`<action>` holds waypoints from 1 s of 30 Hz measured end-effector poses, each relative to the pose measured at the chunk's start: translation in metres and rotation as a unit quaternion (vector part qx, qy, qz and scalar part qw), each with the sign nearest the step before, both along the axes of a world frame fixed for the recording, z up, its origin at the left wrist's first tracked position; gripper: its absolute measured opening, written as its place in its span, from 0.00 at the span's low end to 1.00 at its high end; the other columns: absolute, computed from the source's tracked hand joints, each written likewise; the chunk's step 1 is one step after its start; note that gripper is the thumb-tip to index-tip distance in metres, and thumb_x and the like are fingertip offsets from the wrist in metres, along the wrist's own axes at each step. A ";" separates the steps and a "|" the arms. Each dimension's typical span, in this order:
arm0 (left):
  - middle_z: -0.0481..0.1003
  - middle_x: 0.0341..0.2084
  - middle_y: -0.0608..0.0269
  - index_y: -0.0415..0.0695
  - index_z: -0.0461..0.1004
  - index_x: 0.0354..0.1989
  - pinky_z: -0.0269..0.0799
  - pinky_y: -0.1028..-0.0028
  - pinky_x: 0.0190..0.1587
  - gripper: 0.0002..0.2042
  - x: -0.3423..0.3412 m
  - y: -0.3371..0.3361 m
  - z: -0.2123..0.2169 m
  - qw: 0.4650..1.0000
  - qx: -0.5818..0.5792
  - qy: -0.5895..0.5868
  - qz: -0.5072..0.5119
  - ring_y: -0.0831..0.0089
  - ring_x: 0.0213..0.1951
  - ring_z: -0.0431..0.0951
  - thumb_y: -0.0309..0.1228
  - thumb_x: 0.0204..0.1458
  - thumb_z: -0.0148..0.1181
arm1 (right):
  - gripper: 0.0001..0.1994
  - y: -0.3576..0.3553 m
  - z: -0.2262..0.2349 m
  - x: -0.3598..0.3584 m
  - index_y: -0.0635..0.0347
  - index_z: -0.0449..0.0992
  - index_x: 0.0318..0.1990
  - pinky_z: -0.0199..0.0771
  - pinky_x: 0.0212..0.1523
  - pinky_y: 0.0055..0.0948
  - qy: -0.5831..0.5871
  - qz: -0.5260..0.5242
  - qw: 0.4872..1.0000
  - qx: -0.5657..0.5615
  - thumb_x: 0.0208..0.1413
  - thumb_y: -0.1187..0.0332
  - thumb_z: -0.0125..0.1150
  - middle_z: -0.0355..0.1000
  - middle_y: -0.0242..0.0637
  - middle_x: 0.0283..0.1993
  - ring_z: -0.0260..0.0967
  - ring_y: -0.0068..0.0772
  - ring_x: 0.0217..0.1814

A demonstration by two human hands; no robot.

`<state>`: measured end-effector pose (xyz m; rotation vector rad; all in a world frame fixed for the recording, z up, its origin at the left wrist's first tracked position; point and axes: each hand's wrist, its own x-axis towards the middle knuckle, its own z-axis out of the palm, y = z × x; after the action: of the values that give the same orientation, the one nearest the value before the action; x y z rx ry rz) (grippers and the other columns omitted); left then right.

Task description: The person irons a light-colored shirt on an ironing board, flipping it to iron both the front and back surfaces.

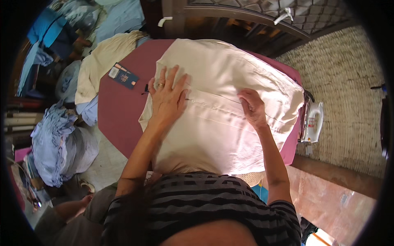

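Note:
A cream button-up shirt (197,139) lies spread over a maroon padded table (117,119), its buttoned front running crosswise between my hands. My left hand (167,92) is open and rests flat on the cloth near the shirt's left edge, with fingers spread and a ring on one finger. Over the right part of the shirt, beside the button strip, my right hand (252,107) is closed with its fingers curled. Whether cloth is pinched in it is hidden. A dark blue card (124,78) lies on the maroon cover, left of my left hand.
A white iron (314,122) stands at the table's right edge. Blue garments in a bundle (53,141) and cream cloth (106,57) are at the left. A person in blue (49,30) is at the upper left. A dark lattice gate (246,20) borders the far side.

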<state>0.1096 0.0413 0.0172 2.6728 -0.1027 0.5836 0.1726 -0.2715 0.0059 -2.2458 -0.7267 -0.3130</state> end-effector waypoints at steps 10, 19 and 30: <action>0.66 0.62 0.64 0.55 0.76 0.52 0.51 0.47 0.63 0.17 0.008 -0.042 0.009 0.997 -0.019 0.017 -0.073 0.55 0.64 0.63 0.31 0.51 0.62 | 0.32 -0.281 0.037 -0.015 0.58 0.61 0.67 0.63 0.62 0.55 -0.079 -0.488 0.762 -0.419 0.60 0.50 0.59 0.59 0.55 0.66 0.59 0.61 0.66; 0.75 0.35 0.71 0.52 0.80 0.39 0.59 0.60 0.49 0.10 0.022 -0.050 -0.003 0.992 -0.059 0.027 -0.110 0.63 0.46 0.71 0.29 0.46 0.67 | 0.24 -0.381 0.048 0.038 0.67 0.70 0.50 0.75 0.35 0.37 0.122 -0.378 0.907 -0.138 0.60 0.53 0.61 0.73 0.42 0.33 0.72 0.38 0.32; 0.75 0.26 0.69 0.50 0.75 0.29 0.57 0.63 0.48 0.08 0.031 -0.041 0.005 0.983 -0.025 0.092 -0.154 0.66 0.39 0.72 0.36 0.45 0.69 | 0.17 -0.335 0.116 0.010 0.60 0.73 0.36 0.54 0.15 0.23 0.178 -0.332 0.915 -0.141 0.61 0.53 0.61 0.59 0.23 0.16 0.55 0.13 0.14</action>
<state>0.1411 0.0004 0.0218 2.5759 -0.4342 0.2370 0.1827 -0.6068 0.1219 -2.6739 0.2228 -0.1070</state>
